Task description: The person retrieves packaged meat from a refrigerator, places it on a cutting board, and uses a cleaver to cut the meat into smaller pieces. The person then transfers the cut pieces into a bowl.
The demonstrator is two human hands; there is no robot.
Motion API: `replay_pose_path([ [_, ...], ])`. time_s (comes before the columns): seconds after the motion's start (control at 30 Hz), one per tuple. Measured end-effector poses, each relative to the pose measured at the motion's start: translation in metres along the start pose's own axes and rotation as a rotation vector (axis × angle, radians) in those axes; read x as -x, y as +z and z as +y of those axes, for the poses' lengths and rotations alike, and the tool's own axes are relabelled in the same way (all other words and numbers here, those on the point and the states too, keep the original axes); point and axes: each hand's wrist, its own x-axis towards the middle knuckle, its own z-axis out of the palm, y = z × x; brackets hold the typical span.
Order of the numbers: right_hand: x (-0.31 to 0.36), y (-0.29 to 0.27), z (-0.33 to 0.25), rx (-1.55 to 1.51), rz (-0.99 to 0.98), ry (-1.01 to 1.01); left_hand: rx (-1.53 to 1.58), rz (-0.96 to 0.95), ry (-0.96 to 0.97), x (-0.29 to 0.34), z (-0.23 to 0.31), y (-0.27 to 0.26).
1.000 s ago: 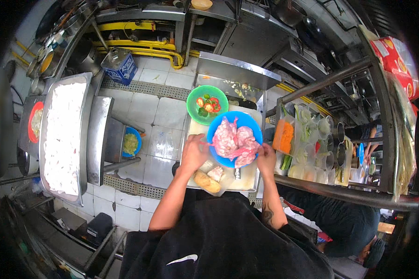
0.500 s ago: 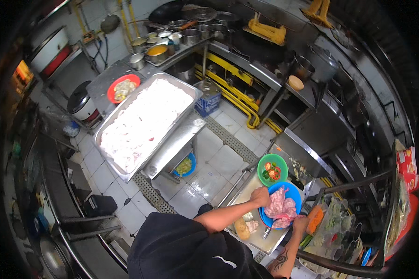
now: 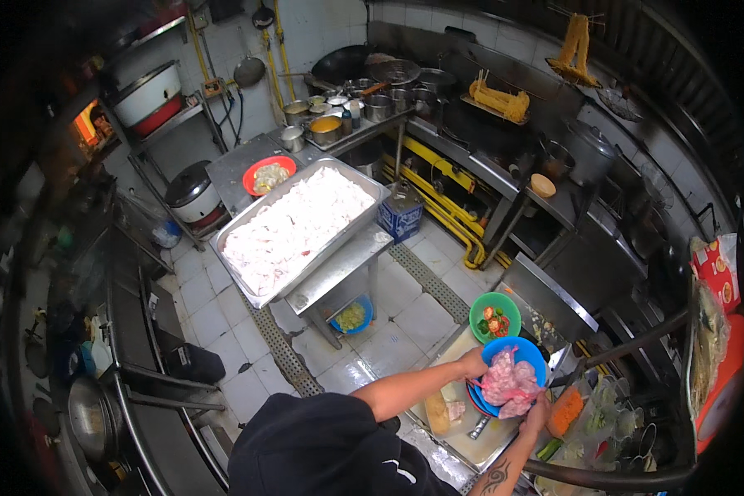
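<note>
Both my hands grip the rim of a blue bowl (image 3: 536, 354) that holds pale pink raw meat (image 3: 509, 383). My left hand (image 3: 473, 363) closes on its left side and my right hand (image 3: 537, 413) on its lower right. A strip of red shows under the bowl's left edge; what it belongs to is mostly hidden. Just beyond stands a green bowl (image 3: 477, 309) with cut red and green vegetables (image 3: 494, 322). Below the blue bowl, a metal handle (image 3: 479, 426) and a yellowish-brown piece of food (image 3: 437, 413) lie on the pale work surface (image 3: 489, 448).
A big metal tray (image 3: 372, 192) heaped with white pieces rests on a steel table (image 3: 339, 269) ahead. A blue basin (image 3: 364, 324) sits on the floor below. Clear containers (image 3: 603, 422) and an orange heap (image 3: 565, 411) stand at right, near a dark metal rail (image 3: 612, 478).
My view has shifted, so the room sits lower and farther right in the picture. Both hands still hold the blue bowl, and a red edge now shows beneath it.
</note>
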Motion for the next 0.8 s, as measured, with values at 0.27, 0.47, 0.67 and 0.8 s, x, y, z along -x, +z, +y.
replay_pose_path([
  [0.27, 0.061, -0.017, -0.020, -0.209, 0.019, 0.276, 0.238, 0.059, 0.057, 0.096, 0.104, -0.045],
  [0.47, 0.065, -0.004, 0.004, -0.104, 0.099, 0.140, 0.428, 0.101, 0.042, 0.198, 0.181, -0.171],
  [0.67, 0.086, 0.022, -0.005, 0.231, 0.295, -0.192, 0.367, 0.651, 0.121, 0.276, 0.194, -0.366],
  [0.8, 0.116, 0.033, -0.015, 0.429, 0.435, -0.293, 0.450, 0.863, 0.296, 0.315, 0.198, -0.507],
])
